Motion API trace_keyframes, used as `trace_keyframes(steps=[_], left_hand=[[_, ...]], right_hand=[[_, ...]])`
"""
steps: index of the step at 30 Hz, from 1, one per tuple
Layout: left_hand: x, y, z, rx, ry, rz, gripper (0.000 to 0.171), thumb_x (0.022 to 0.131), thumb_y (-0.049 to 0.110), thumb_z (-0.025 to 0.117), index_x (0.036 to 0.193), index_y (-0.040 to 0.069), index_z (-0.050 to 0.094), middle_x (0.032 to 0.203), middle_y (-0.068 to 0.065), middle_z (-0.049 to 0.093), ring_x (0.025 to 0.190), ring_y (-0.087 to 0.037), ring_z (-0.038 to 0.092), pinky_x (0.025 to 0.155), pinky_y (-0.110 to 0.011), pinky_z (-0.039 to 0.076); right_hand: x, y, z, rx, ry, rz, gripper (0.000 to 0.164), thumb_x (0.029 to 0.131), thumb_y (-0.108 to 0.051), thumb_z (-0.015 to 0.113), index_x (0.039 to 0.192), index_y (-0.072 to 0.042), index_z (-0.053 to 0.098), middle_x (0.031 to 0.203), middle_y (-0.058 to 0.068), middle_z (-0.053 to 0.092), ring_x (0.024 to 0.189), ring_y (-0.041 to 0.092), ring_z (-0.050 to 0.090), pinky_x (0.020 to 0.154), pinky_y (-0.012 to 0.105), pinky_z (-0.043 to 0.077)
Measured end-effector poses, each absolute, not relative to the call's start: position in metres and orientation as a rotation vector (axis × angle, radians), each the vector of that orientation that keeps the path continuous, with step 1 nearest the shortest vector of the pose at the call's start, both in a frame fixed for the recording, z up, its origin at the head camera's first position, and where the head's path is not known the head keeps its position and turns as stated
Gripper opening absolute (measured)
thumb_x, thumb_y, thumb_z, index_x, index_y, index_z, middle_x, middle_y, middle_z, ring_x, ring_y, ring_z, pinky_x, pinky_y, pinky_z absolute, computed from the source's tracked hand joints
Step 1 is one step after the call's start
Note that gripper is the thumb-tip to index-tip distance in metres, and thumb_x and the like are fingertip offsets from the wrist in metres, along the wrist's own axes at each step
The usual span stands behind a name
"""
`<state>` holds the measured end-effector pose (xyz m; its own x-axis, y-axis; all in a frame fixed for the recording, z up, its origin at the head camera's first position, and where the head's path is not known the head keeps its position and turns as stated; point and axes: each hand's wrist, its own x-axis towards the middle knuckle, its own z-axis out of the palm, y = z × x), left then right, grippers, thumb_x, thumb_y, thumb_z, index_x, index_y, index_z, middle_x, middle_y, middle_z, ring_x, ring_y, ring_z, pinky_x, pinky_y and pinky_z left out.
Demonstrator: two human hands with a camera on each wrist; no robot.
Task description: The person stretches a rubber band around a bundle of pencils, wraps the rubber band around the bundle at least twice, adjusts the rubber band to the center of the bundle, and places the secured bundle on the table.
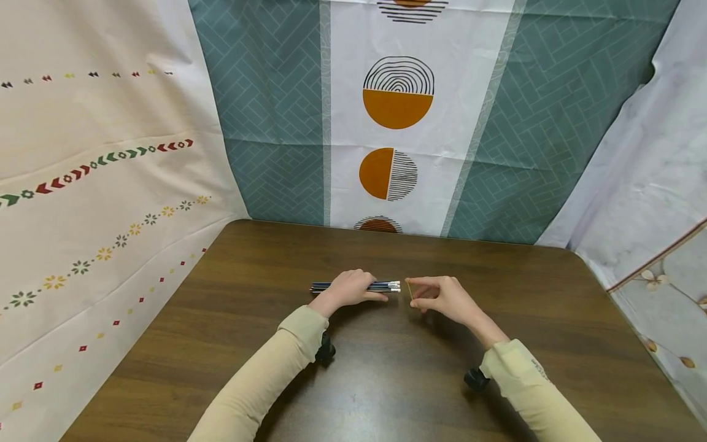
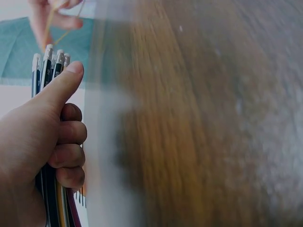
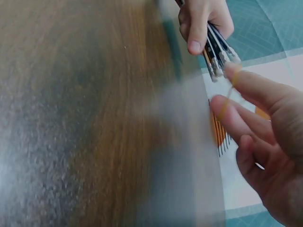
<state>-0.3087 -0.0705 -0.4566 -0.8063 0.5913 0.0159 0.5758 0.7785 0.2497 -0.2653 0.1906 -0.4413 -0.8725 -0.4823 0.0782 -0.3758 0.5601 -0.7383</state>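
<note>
My left hand (image 1: 349, 288) grips a bundle of pencils (image 1: 388, 286), fingers curled round their shafts and thumb along them. White eraser ends stick out past the thumb toward the right; in the left wrist view the pencil shafts (image 2: 46, 75) are mostly dark, with a yellow one lower down. Just right of those ends, my right hand (image 1: 442, 296) holds a thin yellow rubber band (image 1: 409, 290) stretched between thumb and fingertips. In the right wrist view the rubber band (image 3: 229, 97) is blurred and close to the erasers.
Both hands are above a brown wooden table (image 1: 375, 380). Behind it hangs a green and white patterned cloth (image 1: 265, 123), with a cream cloth (image 1: 110, 184) on the left and a pale cloth (image 1: 652, 166) on the right. A dark wrist camera (image 1: 326, 350) sits below the left cuff.
</note>
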Motion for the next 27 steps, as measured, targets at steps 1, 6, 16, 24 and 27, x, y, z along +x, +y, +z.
trace_keyframes(steps=[1, 6, 16, 24, 27], left_hand=[[-0.308, -0.070, -0.456, 0.955, 2.900, 0.379, 0.045, 0.087, 0.058, 0.066, 0.088, 0.013, 0.072, 0.065, 0.006, 0.056, 0.056, -0.007, 0.043, 0.053, -0.022, 0.035], [-0.307, -0.068, -0.454, 0.969, 2.906, 0.370, 0.045, 0.087, 0.058, 0.066, 0.086, 0.014, 0.071, 0.062, 0.006, 0.054, 0.054, -0.006, 0.042, 0.051, -0.022, 0.034], [-0.306, -0.066, -0.451, 0.968, 2.901, 0.322, 0.043, 0.088, 0.056, 0.065, 0.091, 0.013, 0.071, 0.070, 0.004, 0.060, 0.058, -0.008, 0.046, 0.055, -0.024, 0.037], [-0.306, -0.065, -0.445, 0.974, 2.857, 0.351, 0.042, 0.090, 0.053, 0.065, 0.101, 0.013, 0.072, 0.082, 0.001, 0.068, 0.064, -0.009, 0.053, 0.060, -0.025, 0.041], [-0.306, -0.066, -0.443, 0.982, 2.829, 0.401, 0.043, 0.088, 0.054, 0.067, 0.104, 0.014, 0.072, 0.085, 0.002, 0.070, 0.066, -0.008, 0.056, 0.061, -0.024, 0.043]], right_hand=[[-0.265, 0.189, -0.441, -0.728, 2.689, -1.227, 0.055, 0.085, -0.027, 0.078, 0.136, -0.013, 0.060, 0.098, 0.006, 0.076, 0.069, 0.017, 0.073, 0.068, 0.025, 0.055], [-0.265, 0.177, -0.439, -0.725, 2.823, -1.237, 0.059, 0.082, -0.035, 0.079, 0.135, -0.016, 0.061, 0.104, 0.006, 0.075, 0.076, 0.011, 0.073, 0.070, 0.028, 0.055], [-0.271, 0.154, -0.442, -0.728, 2.819, -1.250, 0.061, 0.079, -0.035, 0.082, 0.134, -0.018, 0.059, 0.114, 0.009, 0.073, 0.080, 0.017, 0.075, 0.069, 0.027, 0.057], [-0.276, 0.145, -0.454, -0.753, 2.805, -1.301, 0.052, 0.082, -0.034, 0.080, 0.130, -0.024, 0.062, 0.122, 0.007, 0.070, 0.073, 0.008, 0.070, 0.064, 0.025, 0.053], [-0.276, 0.144, -0.458, -0.749, 2.776, -1.358, 0.044, 0.085, -0.028, 0.078, 0.127, -0.022, 0.065, 0.122, 0.008, 0.070, 0.070, 0.008, 0.070, 0.061, 0.025, 0.053]])
